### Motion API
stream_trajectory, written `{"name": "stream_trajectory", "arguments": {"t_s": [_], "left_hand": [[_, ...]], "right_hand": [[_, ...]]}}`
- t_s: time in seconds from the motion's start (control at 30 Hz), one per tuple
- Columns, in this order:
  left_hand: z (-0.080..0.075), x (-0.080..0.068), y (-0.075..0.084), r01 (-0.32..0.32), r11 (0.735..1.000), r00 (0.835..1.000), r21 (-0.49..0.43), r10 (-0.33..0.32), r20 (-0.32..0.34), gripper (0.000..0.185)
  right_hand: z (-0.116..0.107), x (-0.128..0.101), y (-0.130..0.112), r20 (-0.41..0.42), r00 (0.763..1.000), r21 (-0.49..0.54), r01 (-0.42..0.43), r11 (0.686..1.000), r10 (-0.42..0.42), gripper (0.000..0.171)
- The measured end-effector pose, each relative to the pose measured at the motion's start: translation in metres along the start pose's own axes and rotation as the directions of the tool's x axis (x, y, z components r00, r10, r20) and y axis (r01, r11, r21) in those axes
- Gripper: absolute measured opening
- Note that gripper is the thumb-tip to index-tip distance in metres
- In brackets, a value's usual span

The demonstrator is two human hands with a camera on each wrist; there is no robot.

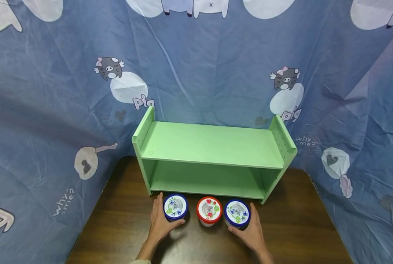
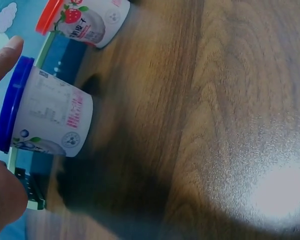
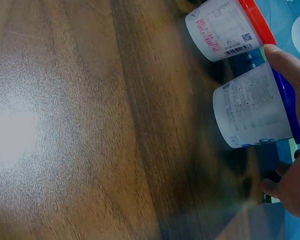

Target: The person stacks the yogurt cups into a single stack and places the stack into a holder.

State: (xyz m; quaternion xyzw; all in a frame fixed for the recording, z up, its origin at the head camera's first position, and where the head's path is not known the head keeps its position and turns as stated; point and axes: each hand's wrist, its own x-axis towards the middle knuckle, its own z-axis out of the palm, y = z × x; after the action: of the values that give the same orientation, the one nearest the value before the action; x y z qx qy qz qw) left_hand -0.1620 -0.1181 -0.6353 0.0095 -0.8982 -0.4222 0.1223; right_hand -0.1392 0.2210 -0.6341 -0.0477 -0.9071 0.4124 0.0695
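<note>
My left hand [image 1: 160, 219] is around the left and near sides of a white tub with a blue lid [image 1: 175, 207]. Its fingers are spread, and the thumb stands a little off the lid in the left wrist view. My right hand [image 1: 252, 231] holds another blue-lidded tub [image 1: 237, 213], thumb at the near side and fingers along the right side. In the right wrist view the thumb [image 3: 285, 64] lies along the lid, while the palm hides part of the grip. A red-lidded tub [image 1: 209, 210] with strawberry prints stands between them, untouched.
Right behind the tubs stands a light green two-level shelf [image 1: 209, 145] with raised side panels. Everything sits on a dark brown wooden table [image 1: 117, 227]. Blue cloth [image 1: 203, 73] printed with pigs hangs behind and on both sides.
</note>
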Motion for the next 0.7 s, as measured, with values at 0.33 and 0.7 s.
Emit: {"name": "stream_trajectory", "arguments": {"t_s": [0.33, 0.7], "left_hand": [[0.008, 0.003, -0.005, 0.118, 0.986, 0.992, -0.118, -0.112, 0.055, 0.133], [0.018, 0.001, -0.007, 0.181, 0.96, 0.983, -0.212, -0.177, 0.037, 0.127]], "right_hand": [[0.005, 0.003, 0.004, 0.012, 0.996, 0.001, -0.09, 0.996, 0.09, 0.129], [0.012, 0.004, 0.006, -0.028, 0.995, 0.086, -0.088, 0.992, 0.091, 0.124]]}}
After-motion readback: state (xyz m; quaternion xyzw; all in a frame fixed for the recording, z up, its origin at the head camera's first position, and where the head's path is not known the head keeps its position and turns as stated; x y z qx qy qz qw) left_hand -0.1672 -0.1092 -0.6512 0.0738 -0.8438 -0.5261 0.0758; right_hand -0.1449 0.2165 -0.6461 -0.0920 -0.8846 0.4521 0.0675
